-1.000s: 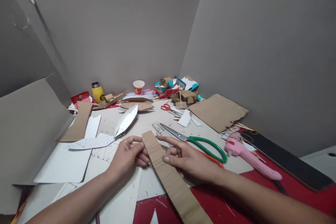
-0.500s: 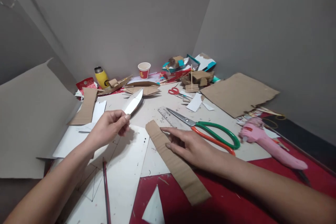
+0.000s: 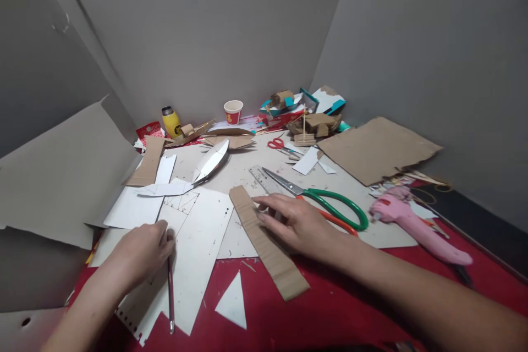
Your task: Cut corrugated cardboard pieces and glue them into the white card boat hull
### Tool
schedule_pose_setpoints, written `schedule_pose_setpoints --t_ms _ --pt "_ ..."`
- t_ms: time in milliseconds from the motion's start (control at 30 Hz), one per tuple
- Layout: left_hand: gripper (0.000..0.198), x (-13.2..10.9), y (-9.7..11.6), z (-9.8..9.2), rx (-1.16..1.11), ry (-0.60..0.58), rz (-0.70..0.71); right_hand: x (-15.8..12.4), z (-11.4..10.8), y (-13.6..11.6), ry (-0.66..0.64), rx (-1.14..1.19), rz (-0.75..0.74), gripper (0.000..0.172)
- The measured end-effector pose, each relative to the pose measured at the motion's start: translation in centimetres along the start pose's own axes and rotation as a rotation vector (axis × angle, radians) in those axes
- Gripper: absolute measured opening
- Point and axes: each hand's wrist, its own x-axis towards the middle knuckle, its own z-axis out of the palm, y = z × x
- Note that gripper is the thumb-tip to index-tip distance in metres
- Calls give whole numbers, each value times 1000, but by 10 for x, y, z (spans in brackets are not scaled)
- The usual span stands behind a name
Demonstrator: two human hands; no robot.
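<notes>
My left hand (image 3: 154, 250) is closed on the upper end of a dark pencil (image 3: 171, 297), which lies over a white sheet with ruled lines (image 3: 202, 236). Just beyond it, a curved white paper cutout (image 3: 210, 162) rests on the table and papers. My right hand (image 3: 295, 225) lies with its fingers apart, their tips at the right edge of a brown cardboard strip (image 3: 268, 247). Large scissors with green and orange handles (image 3: 322, 198) lie beside and partly behind that hand. A clear ruler (image 3: 264, 182) is next to the blades.
A pink glue gun (image 3: 416, 225) lies at the right, near a large cardboard sheet (image 3: 379, 148). Small red-handled scissors (image 3: 276, 143), a paper cup (image 3: 233, 112), a yellow bottle (image 3: 170, 122) and cardboard models stand farther back. A white paper triangle (image 3: 234, 302) lies in front.
My left hand has let go of the white paper cutout, come down toward me and taken hold of the pencil. My right hand stays by the cardboard strip. The view has shifted slightly.
</notes>
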Motion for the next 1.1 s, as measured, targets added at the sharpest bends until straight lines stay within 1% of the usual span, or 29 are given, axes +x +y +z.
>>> schedule_pose_setpoints --t_ms 67,167,233,267,300,333,367,433,467,500,567,600,667,700,733,767,800,833,867,900,933,967,1000,1033,1100 --pt "18 -6 -3 7 13 -9 15 -1 0 -1 -2 13 -36 31" --pt "15 -9 -6 14 33 11 40 -2 1 -3 -9 2 -95 31" --pt "15 -10 -10 16 35 38 40 -2 1 -4 -13 -21 -149 31" --pt "16 -10 -12 16 -2 75 16 -2 1 -4 -8 -32 -184 30" --pt "17 -11 -13 16 -83 89 16 -2 0 -5 -1 -40 -223 30" --pt "20 -11 -13 15 -215 102 22 -2 0 -6 13 -43 -268 30" --pt "21 -10 -10 14 -409 91 23 -2 -1 -7 27 -47 -314 32" --pt "23 -9 3 12 -784 49 13 -4 -3 -11 57 -67 -410 42" --pt "26 -8 15 12 -924 45 -1 -5 -3 -13 73 -86 -460 48" --pt "28 -6 28 13 -1049 74 -21 -5 -3 -15 91 -108 -514 53" --pt "31 -1 60 18 -1235 31 -30 -6 -2 -19 122 -156 -612 56" --pt "32 1 76 22 -1296 -6 -6 -7 -1 -21 133 -179 -647 55" --pt "25 7 105 30 -1381 -58 84 -5 0 -23 148 -217 -682 49" --pt "23 10 116 34 -1386 -77 105 -4 -1 -24 160 -224 -686 45" --pt "22 12 125 36 -1391 -119 127 -3 -4 -25 184 -213 -689 41" --pt "21 15 130 38 -1391 -167 118 -2 -9 -25 223 -183 -698 38" --pt "18 18 133 38 -1378 -208 148 -2 -16 -25 274 -141 -702 35" --pt "17 21 133 37 -1333 -225 207 -2 -24 -24 338 -91 -696 31" --pt "18 24 130 35 -1252 -199 269 -3 -33 -22 396 -49 -672 27" --pt "20 27 126 34 -1132 -145 339 -4 -42 -19 446 -23 -606 21" --pt "21 30 120 34 -971 -66 400 -6 -50 -16 475 -13 -500 18" --pt "21 32 114 35 -798 20 449 -7 -56 -12 473 -37 -380 18" --pt "19 35 108 37 -624 92 493 -9 -60 -8 426 -94 -265 18" --pt "19 37 103 41 -472 139 538 -11 -62 -3 330 -162 -153 19" --pt "25 40 96 51 -242 191 636 -13 -57 4 100 -316 41 21"
